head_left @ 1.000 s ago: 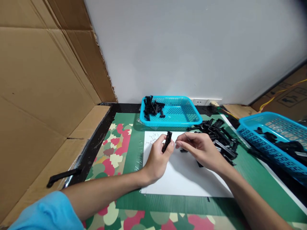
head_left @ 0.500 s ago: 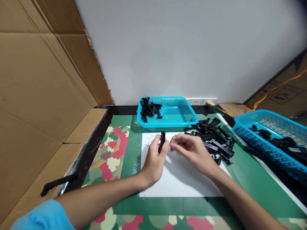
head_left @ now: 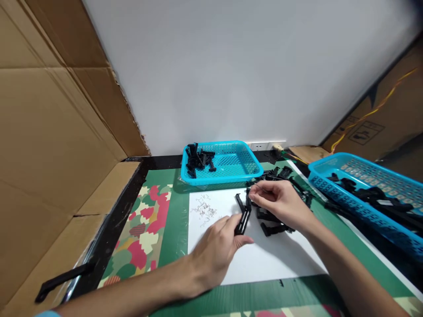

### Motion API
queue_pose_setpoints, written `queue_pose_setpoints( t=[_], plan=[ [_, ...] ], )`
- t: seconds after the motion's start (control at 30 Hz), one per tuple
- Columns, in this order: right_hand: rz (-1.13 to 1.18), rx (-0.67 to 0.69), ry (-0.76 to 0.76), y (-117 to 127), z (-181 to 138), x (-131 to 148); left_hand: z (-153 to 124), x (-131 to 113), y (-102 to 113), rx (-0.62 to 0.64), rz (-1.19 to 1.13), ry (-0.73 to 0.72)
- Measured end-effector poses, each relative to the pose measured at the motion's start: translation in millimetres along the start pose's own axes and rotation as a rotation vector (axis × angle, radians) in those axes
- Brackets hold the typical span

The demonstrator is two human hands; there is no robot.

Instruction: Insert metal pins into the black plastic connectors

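Note:
My left hand [head_left: 214, 248] is over the white paper, its fingers and thumb closed round the lower end of a slim black plastic part [head_left: 243, 221]. Just past that part's far end lies another narrow black piece [head_left: 238, 201], touching or almost touching it. To the right, my right hand [head_left: 282, 200] pinches a thin wire piece [head_left: 259, 187] between thumb and fingertips, held above the heap of black plastic parts [head_left: 272, 229]. Small bent wires [head_left: 203, 210] are scattered on the paper's left side.
A blue basket [head_left: 224, 180] holding several black parts stands at the back by the wall. Another blue basket [head_left: 363, 200] with black pieces is at the right. Cardboard [head_left: 49, 145] stands along the left, with a black handle-like bar [head_left: 64, 281] near it.
My left hand has lowered and tipped forward to the right, bringing the black part towards the heap. My right hand has shifted slightly right, still pinching the wire. The view has shifted.

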State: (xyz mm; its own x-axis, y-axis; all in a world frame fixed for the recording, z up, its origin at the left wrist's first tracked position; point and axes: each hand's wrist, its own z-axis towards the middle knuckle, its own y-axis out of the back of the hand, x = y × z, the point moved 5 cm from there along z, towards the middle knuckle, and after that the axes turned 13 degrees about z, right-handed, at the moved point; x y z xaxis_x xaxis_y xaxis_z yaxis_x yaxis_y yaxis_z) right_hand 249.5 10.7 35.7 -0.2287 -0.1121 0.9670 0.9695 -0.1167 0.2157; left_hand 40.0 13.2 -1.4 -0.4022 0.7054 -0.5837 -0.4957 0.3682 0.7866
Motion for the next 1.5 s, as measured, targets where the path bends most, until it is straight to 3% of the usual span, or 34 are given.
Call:
queue_pose_setpoints(
  t=[0.13,0.23,0.47,0.67,0.83,1.07,1.33,1.5],
  plan=[
    [-0.110,0.176,-0.052,3.4,-3.9,4.2,-2.0,-2.4,-4.7,-0.103,0.415,-0.157],
    [-0.138,0.242,-0.124,4.9,-15.9,9.8,-4.4,-6.7,-8.3,-0.184,0.567,-0.265],
    [-0.365,-0.074,-0.194,0.3,-73.8,14.2,-6.3,-16.6,-10.8,-0.206,0.663,-0.428],
    [-0.390,-0.101,-0.380,-16.4,-109.7,-3.0,-9.7,-23.8,-16.6,-0.137,0.613,-0.619],
    [-0.330,-0.140,-0.484,-19.8,-118.8,-9.7,-11.3,-24.2,-21.5,-0.088,0.585,-0.677],
    [-0.306,-0.213,-0.467,-20.6,-121.6,-11.3,-10.6,-24.6,-20.7,-0.100,0.558,-0.685],
    [-0.306,-0.457,-0.356,-32.5,-143.1,-12.4,-10.7,-23.8,-20.6,-0.075,0.536,-0.668],
    [-0.264,-0.467,-0.315,-36.4,-144.4,-14.9,-10.3,-25.2,-18.9,-0.066,0.527,-0.663]
  ],
)
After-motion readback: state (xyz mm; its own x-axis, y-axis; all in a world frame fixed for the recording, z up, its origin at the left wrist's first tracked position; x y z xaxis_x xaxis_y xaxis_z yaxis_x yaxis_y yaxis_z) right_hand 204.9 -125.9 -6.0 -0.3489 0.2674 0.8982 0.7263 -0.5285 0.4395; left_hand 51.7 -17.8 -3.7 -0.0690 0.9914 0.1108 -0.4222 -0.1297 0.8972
